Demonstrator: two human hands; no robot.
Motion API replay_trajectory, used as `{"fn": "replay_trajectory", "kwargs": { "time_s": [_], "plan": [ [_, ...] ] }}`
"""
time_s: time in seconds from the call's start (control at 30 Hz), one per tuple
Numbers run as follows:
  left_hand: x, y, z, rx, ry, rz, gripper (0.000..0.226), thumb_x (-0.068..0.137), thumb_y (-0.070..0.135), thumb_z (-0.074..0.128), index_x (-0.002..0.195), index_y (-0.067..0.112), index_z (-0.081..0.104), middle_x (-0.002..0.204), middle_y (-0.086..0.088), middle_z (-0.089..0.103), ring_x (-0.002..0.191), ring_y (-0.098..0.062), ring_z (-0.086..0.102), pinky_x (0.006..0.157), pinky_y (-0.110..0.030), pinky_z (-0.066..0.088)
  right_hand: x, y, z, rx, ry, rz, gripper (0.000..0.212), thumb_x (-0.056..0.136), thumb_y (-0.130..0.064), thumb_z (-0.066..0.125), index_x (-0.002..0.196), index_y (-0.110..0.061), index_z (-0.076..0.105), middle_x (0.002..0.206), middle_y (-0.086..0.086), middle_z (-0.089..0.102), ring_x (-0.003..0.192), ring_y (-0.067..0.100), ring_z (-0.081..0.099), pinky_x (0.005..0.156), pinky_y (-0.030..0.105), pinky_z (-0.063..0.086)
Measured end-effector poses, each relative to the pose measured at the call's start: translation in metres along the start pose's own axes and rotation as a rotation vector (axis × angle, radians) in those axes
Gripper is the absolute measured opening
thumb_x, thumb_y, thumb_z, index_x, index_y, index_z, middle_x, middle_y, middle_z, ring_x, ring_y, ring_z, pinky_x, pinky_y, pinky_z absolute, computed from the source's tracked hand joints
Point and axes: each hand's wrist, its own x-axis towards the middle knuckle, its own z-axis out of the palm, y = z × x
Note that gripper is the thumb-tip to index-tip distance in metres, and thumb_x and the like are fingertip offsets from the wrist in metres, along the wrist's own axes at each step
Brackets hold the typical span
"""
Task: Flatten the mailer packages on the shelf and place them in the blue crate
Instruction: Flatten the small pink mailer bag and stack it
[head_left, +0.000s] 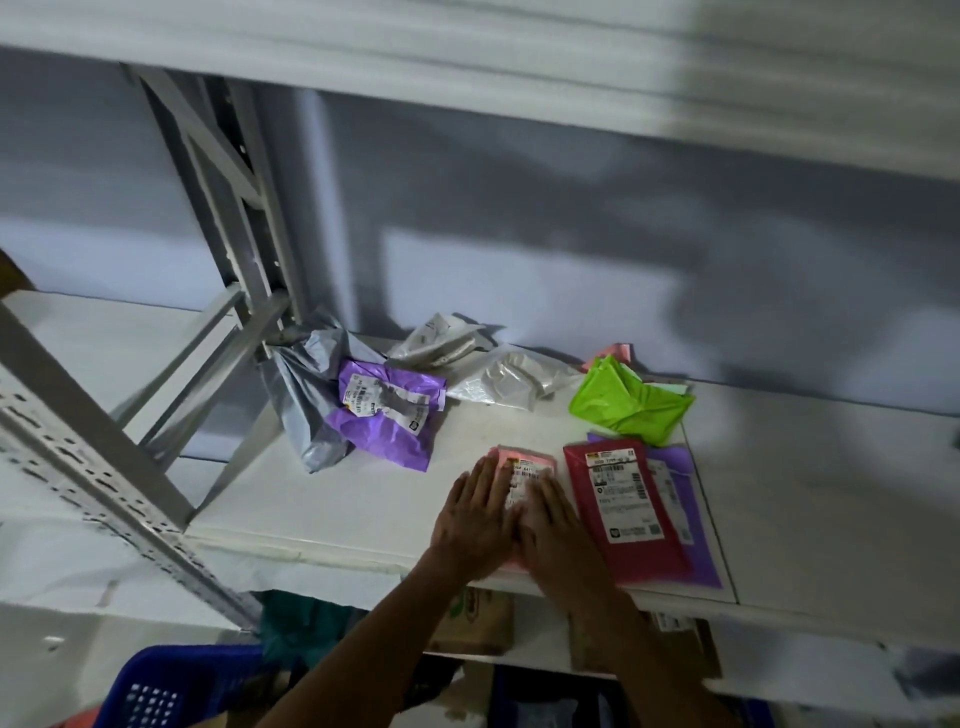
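Flattening step, lower centre: left hand (475, 519) & right hand (551, 525), fingers straight, gripping nothing, press small pink plastic mailer (527, 460) onto white shelf board (363, 499). Next prob. needs a grip, then transfer to blue perforated plastic crate (171, 686), lower left.

A grey wall (571, 182) is rising behind the white shelf (831, 493), catching a pale patch of light (519, 280) and soft shadows. A slotted metal upright (78, 452) is slanting across the left, an upper board (467, 52) is hanging overhead, and cardboard boxes (483, 621) are sitting on the level underneath.
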Motion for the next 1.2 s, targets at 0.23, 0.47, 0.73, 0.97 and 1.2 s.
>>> {"fn": "replay_trajectory", "kwargs": {
  "time_s": [0.23,0.47,0.73,0.97,1.2],
  "plan": [
    [-0.076,0.014,0.016,-0.073,0.109,0.051,0.058,0.108,0.038,0.028,0.157,0.008,0.028,0.166,-0.015,0.017,0.154,-0.030,0.015,0.121,-0.050,0.028,-0.025,0.007,-0.015,0.151,-0.008,0.005,0.070,0.103,-0.041,0.044,0.162,-0.024,0.010,0.168,-0.006,-0.006,0.155,0.010,0.000,0.125,0.033,0.010],
    [-0.078,0.022,0.000,-0.071,0.048,0.028,0.069,0.104,0.052,0.021,0.157,0.008,0.027,0.164,-0.014,0.022,0.151,-0.029,0.023,0.119,-0.046,0.031,-0.029,-0.002,-0.026,0.150,-0.053,0.080,0.075,0.103,-0.043,0.042,0.162,-0.021,0.001,0.169,-0.003,-0.008,0.156,0.016,-0.002,0.124,0.038,0.007],
    [-0.077,0.029,-0.040,-0.433,-0.099,-0.071,0.047,0.106,0.043,0.028,0.152,0.033,0.032,0.165,0.004,0.023,0.148,-0.010,0.029,0.108,-0.014,0.029,-0.044,-0.013,-0.018,0.542,0.113,0.249,0.088,0.091,-0.037,0.070,0.160,-0.023,0.017,0.157,-0.009,0.032,0.144,0.014,0.031,0.118,0.039,0.035],
    [-0.078,0.058,-0.029,-0.386,-0.072,-0.044,0.058,0.106,0.043,0.038,0.159,0.030,0.017,0.168,0.001,0.009,0.151,-0.020,0.024,0.117,-0.039,0.038,-0.033,-0.013,-0.038,1.019,0.240,0.496,0.067,0.086,-0.008,0.056,0.147,-0.032,0.039,0.142,0.000,0.057,0.112,0.017,0.064,0.082,0.032,0.058],
    [-0.055,0.090,-0.008,-0.386,-0.041,0.078,0.080,0.101,0.050,0.043,0.159,0.033,-0.009,0.168,0.007,-0.015,0.155,-0.013,-0.009,0.124,-0.042,0.024,-0.031,0.006,-0.066,0.836,0.369,0.460,0.068,0.088,0.003,0.044,0.146,-0.032,0.042,0.150,0.001,0.049,0.138,0.026,0.047,0.111,0.044,0.044]
  ]
}}
